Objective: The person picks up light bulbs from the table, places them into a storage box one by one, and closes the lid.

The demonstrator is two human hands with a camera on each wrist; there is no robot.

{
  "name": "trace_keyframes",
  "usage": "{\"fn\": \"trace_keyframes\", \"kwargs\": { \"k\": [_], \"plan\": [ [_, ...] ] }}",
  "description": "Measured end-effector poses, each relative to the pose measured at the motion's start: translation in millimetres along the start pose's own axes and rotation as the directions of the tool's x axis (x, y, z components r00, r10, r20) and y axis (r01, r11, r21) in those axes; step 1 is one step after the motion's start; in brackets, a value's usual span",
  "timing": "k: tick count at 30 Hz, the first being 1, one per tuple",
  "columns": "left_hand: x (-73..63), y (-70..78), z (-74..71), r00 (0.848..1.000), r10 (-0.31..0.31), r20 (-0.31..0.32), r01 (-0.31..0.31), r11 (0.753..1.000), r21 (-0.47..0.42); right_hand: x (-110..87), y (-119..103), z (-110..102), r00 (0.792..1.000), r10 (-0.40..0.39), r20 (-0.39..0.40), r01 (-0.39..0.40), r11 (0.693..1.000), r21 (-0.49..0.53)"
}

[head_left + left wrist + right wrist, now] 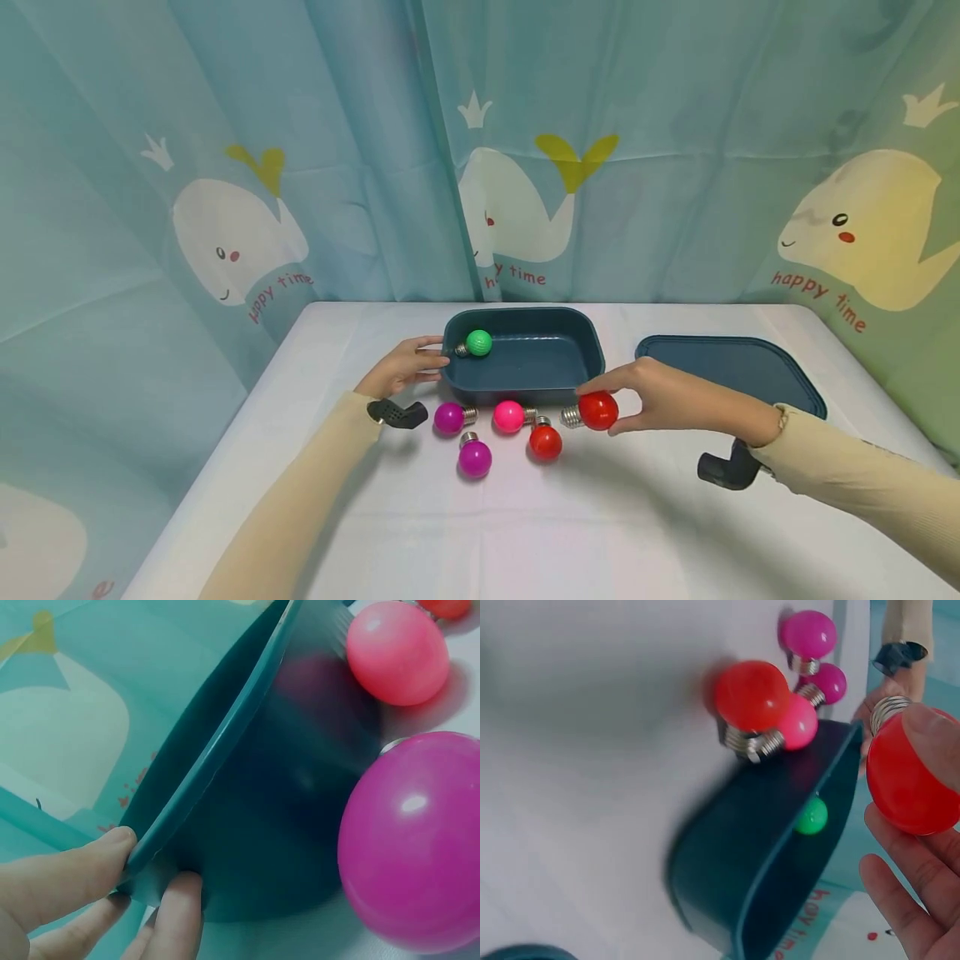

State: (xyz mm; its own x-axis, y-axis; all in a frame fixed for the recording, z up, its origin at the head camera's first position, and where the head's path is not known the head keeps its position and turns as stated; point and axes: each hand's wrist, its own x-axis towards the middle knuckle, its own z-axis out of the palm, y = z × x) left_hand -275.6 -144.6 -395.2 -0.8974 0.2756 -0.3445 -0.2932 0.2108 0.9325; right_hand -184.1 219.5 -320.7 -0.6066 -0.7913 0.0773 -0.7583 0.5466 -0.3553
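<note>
My right hand (652,396) pinches a red light bulb (598,411) by its globe between thumb and fingers, just off the front right corner of a dark blue box (525,398). Its metal screw base points left. My left hand (405,365) touches the left end of the box with extended fingers; in the left wrist view, fingertips (116,838) rest at its rim. Inside the box, at the left, lies a green bulb (478,342). In front are two purple bulbs (450,418), a pink bulb (509,417) and another red bulb (545,442).
A dark blue lid (731,371) lies flat on the white table (525,542), right of the box, under my right forearm. Behind the table hangs a blue-green curtain (360,150) with whale prints. Each wrist wears a black camera mount (396,413).
</note>
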Motion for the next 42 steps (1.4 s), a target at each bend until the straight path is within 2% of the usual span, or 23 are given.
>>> {"fn": "trace_keyframes", "kwargs": {
  "k": [8,20,30,42],
  "plan": [
    [2.5,-2.4,-1.0,1.000,-0.006,-0.003,0.006,1.000,-0.004,14.4,6.4,-16.4,1.000,0.016,0.007,-0.016,1.000,-0.006],
    [2.3,-2.6,-1.1,1.000,0.002,0.011,-0.002,1.000,-0.017,40.4,16.8,-36.0,0.995,0.100,0.006,-0.100,0.995,0.019],
    [2.5,-4.4,-0.7,1.000,0.004,0.006,-0.004,1.000,-0.019,63.2,30.7,-40.7,0.998,0.065,-0.010,-0.065,0.997,0.032],
    [0.0,-3.6,-0.5,1.000,0.016,0.003,-0.016,1.000,-0.021,88.3,44.3,-35.6,0.993,0.116,-0.008,-0.115,0.991,0.066]
  ]
}}
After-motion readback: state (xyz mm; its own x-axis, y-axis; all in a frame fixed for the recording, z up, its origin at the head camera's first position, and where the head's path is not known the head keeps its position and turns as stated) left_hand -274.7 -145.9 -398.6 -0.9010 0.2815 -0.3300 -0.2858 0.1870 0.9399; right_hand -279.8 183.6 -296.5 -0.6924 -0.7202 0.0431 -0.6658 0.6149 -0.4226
